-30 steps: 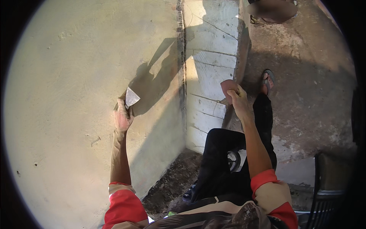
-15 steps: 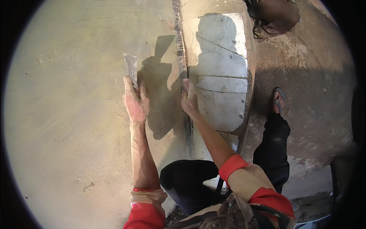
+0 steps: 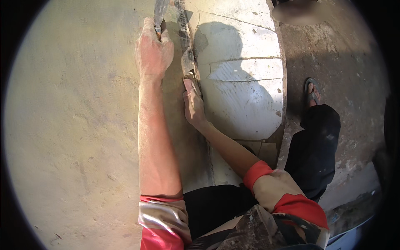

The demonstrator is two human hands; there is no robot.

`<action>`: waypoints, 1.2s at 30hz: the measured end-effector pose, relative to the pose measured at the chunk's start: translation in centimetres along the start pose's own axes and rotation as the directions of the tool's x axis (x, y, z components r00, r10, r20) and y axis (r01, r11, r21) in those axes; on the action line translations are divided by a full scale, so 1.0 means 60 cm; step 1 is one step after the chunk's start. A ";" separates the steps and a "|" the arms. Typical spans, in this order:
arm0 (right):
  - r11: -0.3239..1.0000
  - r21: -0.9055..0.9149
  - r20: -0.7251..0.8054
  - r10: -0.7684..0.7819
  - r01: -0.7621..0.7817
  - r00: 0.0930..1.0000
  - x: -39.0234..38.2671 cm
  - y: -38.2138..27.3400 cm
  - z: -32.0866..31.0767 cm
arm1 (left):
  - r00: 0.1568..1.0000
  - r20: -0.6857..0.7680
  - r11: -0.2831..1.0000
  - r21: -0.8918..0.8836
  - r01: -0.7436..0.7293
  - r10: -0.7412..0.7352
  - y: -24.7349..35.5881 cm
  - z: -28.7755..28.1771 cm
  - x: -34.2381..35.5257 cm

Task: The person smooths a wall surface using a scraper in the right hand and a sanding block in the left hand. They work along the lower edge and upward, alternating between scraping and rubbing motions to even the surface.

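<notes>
At the top of the view, my left hand is closed around the handle of a putty knife. The blade points away from me over the pale plastered surface, and its tip runs out of the picture. Lower and to the right, my right hand lies along the dark, rough joint strip. Its fingers and thumb pinch a small pinkish folded sheet, which looks like sandpaper. Its fingertips are partly in shadow.
White tiles with dark seams lie right of the joint, under a head-shaped shadow. Past their curved edge is brown, dusty ground, where my sandalled foot rests. A blurred brown object sits at the upper right.
My left hand has reached farther away with the putty knife. My right hand has shifted slightly left onto the joint, with the pinkish sheet now tilted. The view has shifted too.
</notes>
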State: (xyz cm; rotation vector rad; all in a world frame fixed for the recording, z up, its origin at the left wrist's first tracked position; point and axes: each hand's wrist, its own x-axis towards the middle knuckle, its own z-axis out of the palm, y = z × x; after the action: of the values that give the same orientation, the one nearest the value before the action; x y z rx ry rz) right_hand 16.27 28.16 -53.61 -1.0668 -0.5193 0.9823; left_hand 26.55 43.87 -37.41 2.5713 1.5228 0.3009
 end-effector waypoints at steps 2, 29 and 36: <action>0.998 0.003 0.018 -0.058 0.058 0.998 -0.033 -0.049 0.028 | 0.999 -0.008 0.999 0.015 -0.037 0.037 -0.006 0.005 -0.007; 0.986 0.065 0.060 0.152 -0.156 0.987 0.054 -0.048 0.030 | 0.997 0.028 0.996 0.044 0.075 -0.077 0.052 -0.159 0.006; 0.922 0.019 0.094 -0.386 0.386 0.918 0.012 -0.090 0.059 | 0.997 0.072 1.000 0.009 0.010 -0.010 0.036 -0.141 0.005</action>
State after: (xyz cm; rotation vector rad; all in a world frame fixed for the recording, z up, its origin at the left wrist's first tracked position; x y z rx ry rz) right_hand 16.15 29.73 -47.33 -0.8742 -0.7766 0.6840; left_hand 26.51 43.22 -28.67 2.5513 1.5151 0.1990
